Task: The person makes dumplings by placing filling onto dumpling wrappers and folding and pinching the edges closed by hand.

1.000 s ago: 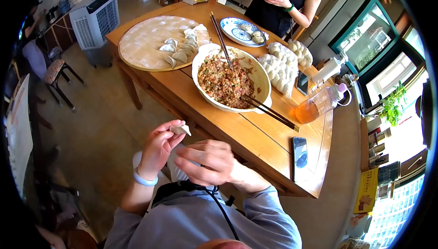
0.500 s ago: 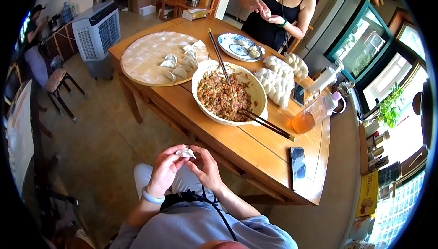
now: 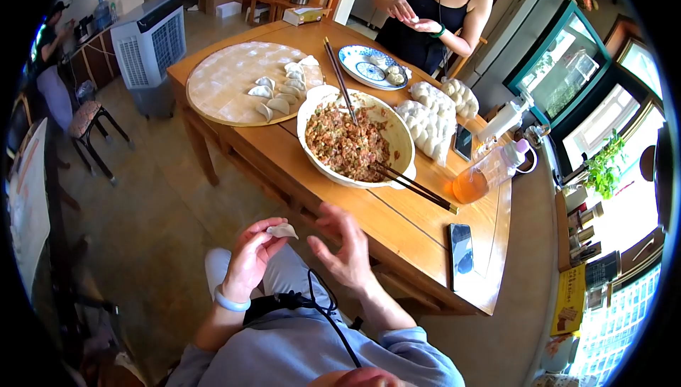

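A folded white dumpling [image 3: 283, 231] is pinched between the thumb and fingers of my left hand [image 3: 250, 253], over my lap. My right hand [image 3: 345, 246] is apart from it, fingers spread and holding nothing, near the table's front edge. On the wooden table [image 3: 369, 227] stands a large white bowl [image 3: 316, 147] of minced filling [image 3: 347, 142]. One pair of chopsticks [image 3: 340, 82] stands in the filling; another pair [image 3: 415, 187] leans out over the rim. Behind the bowl lies a round floured board [image 3: 220, 89] with several shaped dumplings [image 3: 277, 96] at its right side.
Across the table a person [image 3: 433, 25] holds something small and pale in both hands. Near them are a blue-and-white plate [image 3: 355, 61] and bags of dumplings [image 3: 429, 128]. A bottle of amber drink [image 3: 472, 181] and two phones [image 3: 461, 256] lie along the right side.
My right hand has let go of the dumpling and moved right, its fingers opening. The dumpling stays in my left hand. The view has shifted slightly.
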`<state>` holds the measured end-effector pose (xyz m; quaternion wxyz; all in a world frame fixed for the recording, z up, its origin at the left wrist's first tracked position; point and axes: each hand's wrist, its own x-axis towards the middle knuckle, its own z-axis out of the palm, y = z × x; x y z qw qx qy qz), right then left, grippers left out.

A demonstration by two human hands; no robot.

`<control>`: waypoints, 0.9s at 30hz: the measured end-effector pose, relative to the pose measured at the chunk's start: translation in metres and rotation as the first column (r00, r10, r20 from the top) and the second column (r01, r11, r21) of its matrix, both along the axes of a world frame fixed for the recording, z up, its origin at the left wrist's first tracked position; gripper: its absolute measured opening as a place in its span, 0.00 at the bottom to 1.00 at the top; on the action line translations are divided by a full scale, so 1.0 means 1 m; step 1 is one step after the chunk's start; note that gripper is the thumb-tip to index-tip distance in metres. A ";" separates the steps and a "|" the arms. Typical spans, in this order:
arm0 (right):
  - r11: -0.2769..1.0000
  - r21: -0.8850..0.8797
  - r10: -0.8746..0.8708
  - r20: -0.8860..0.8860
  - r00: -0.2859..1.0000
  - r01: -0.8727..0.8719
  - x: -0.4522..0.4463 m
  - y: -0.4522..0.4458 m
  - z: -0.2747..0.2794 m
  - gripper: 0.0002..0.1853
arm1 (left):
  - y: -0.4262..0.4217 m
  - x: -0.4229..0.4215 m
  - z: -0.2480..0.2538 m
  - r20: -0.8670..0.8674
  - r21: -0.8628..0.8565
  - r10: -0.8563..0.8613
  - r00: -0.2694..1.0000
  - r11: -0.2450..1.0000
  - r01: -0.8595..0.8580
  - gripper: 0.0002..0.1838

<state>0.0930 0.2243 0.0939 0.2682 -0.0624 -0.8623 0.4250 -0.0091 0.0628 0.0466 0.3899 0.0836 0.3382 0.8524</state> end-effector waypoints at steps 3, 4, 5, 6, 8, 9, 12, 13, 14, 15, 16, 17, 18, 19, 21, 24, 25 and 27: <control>0.988 0.128 -0.035 -0.386 0.922 0.092 0.009 0.007 0.039 0.29 | -0.001 0.001 0.004 -0.011 -0.014 0.011 1.000 1.000 -0.011 0.15; 0.978 0.169 -0.016 -0.532 0.847 0.124 0.010 0.012 0.046 0.30 | -0.001 0.000 0.005 -0.017 -0.016 0.023 1.000 1.000 -0.023 0.15; 0.975 0.145 -0.029 -0.662 0.749 0.166 0.009 0.013 0.051 0.32 | -0.001 0.000 0.005 -0.021 -0.010 0.032 0.999 0.999 -0.032 0.15; 0.972 0.121 -0.033 -0.780 0.625 0.202 0.008 0.014 0.057 0.34 | 0.000 0.000 0.006 -0.017 -0.014 0.032 0.999 0.999 -0.032 0.15; 0.962 0.009 -0.124 -0.875 0.468 0.272 0.007 0.011 0.065 0.37 | -0.001 0.001 0.007 -0.010 -0.019 0.037 0.999 0.999 -0.037 0.15; 0.964 -0.013 -0.123 -0.907 0.402 0.266 -0.002 0.012 0.065 0.37 | -0.001 0.000 0.007 -0.008 -0.017 0.038 0.999 0.999 -0.038 0.15; 0.981 0.011 -0.114 -0.775 0.621 0.193 -0.018 0.015 0.054 0.33 | -0.003 0.001 0.007 -0.008 -0.013 0.033 0.999 0.999 -0.033 0.15; 0.992 0.045 -0.064 -0.616 0.785 0.116 -0.023 0.014 0.047 0.27 | -0.003 0.000 0.006 -0.012 -0.006 0.034 0.999 0.999 -0.034 0.15; 0.995 0.094 0.011 -0.322 0.947 0.021 -0.020 0.013 0.047 0.24 | -0.003 0.000 0.006 -0.014 -0.001 0.036 0.999 0.999 -0.036 0.15; 0.995 0.004 0.102 -0.140 0.985 -0.102 -0.022 0.005 0.050 0.23 | -0.004 0.000 0.006 -0.012 0.006 0.038 0.999 0.999 -0.038 0.15; 0.988 -0.054 0.136 -0.143 0.980 -0.145 -0.026 -0.002 0.041 0.23 | -0.005 0.001 0.006 -0.008 0.011 0.041 0.999 0.999 -0.041 0.15; 0.990 0.080 0.132 -0.165 0.977 -0.120 -0.026 -0.006 0.038 0.23 | -0.004 0.000 0.006 -0.007 0.021 0.046 0.999 0.999 -0.045 0.15; 0.973 0.212 0.132 -0.184 0.974 -0.091 -0.025 -0.009 0.036 0.24 | -0.004 -0.001 0.006 -0.006 0.031 0.050 0.999 0.998 -0.049 0.15; 0.974 0.209 0.132 -0.201 0.971 -0.089 -0.025 -0.012 0.033 0.24 | -0.004 0.000 0.005 -0.001 0.037 0.053 0.999 0.998 -0.053 0.15; 0.981 0.184 0.105 -0.212 0.972 -0.066 -0.020 -0.011 0.034 0.25 | -0.006 0.002 0.004 0.004 0.034 0.045 0.999 0.998 -0.045 0.15; 0.987 0.160 0.083 -0.329 0.941 -0.031 -0.013 -0.005 0.040 0.27 | -0.003 0.000 0.006 -0.010 0.010 0.025 1.000 1.000 -0.025 0.15; 0.986 0.166 0.067 -0.398 0.915 0.000 -0.008 -0.005 0.045 0.27 | -0.004 0.001 0.005 -0.011 -0.004 0.026 1.000 1.000 -0.026 0.15; 0.981 0.181 0.042 -0.558 0.829 0.073 0.000 -0.008 0.051 0.28 | -0.003 0.000 0.005 -0.005 -0.005 0.031 1.000 1.000 -0.031 0.15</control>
